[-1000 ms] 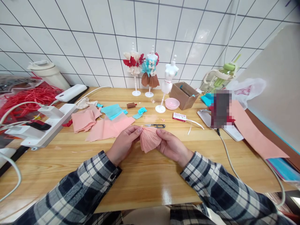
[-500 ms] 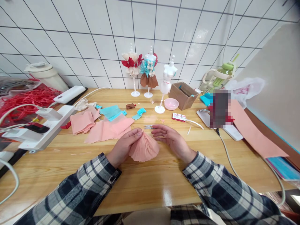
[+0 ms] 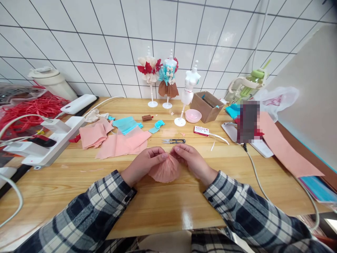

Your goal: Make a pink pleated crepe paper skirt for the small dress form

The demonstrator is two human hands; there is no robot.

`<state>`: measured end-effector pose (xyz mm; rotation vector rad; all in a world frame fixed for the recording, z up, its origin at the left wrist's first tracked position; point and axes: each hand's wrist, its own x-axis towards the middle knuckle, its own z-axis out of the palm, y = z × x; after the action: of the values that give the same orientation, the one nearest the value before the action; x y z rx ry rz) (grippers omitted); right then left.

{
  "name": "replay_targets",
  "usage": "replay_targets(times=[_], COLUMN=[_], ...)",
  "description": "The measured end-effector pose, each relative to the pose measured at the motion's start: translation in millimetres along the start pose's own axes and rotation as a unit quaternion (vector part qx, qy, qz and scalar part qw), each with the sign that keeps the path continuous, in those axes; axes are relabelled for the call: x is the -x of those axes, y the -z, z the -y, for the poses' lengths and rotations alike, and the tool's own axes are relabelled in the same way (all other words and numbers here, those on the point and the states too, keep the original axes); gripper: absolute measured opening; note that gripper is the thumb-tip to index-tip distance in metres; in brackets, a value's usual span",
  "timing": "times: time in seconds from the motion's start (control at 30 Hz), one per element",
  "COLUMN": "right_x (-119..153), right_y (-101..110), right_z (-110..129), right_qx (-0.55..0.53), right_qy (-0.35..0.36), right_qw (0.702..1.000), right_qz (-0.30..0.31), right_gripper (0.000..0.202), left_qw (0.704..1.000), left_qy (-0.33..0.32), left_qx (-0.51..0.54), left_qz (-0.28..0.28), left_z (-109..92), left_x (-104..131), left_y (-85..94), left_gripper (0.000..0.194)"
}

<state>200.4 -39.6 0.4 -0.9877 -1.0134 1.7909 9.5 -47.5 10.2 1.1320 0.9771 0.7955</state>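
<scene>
pink crepe paper [image 3: 165, 170] sits pinched at its gathered top between the fingertips of both hands [image 3: 164, 156].

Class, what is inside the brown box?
Inside the brown box, a blue scrap shows near the top; the dark part is unclear, and the near walls cover the bottom.
</scene>
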Motion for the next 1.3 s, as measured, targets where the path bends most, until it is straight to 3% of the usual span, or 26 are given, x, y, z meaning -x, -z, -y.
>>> replay_targets(times=[0.13, 0.33, 0.57, 0.83, 1.03, 1.3], right_x=[1, 2, 0, 0, 3, -2], right_y=[-3, -3, -5, 2, 0, 7], right_z=[-1, -2, -2, -1, 2, -2], right_qx=[0.038, -0.056, 0.040, 0.021, 0.008, 0.048], right_qy=[-0.021, -0.065, 0.034, 0.046, 0.009, 0.006], right_qw=[0.999, 0.994, 0.999, 0.999, 0.999, 0.997], right_qz=[0.031, 0.064, 0.012, -0.004, 0.038, 0.059], right_gripper=[0.036, 0.035, 0.031, 0.024, 0.028, 0.034], left_qw=[0.999, 0.993, 1.000, 0.999, 0.999, 0.993], left_qy=[0.016, 0.031, -0.004, 0.023, -0.004, -0.049], left_qx=[0.040, 0.115, 0.016, 0.022, -0.031, -0.097], left_qz=[-0.010, 0.006, -0.006, 0.012, 0.006, -0.056], left_z=[2, 4, 2, 1, 0, -2], left_x=[0, -1, 0, 1, 0, -2], left_y=[-3.2, -5.9, -4.6, 2.5, 3.1, 3.8], left_gripper=[0.030, 0.030, 0.029, 0.027, 0.022, 0.028])
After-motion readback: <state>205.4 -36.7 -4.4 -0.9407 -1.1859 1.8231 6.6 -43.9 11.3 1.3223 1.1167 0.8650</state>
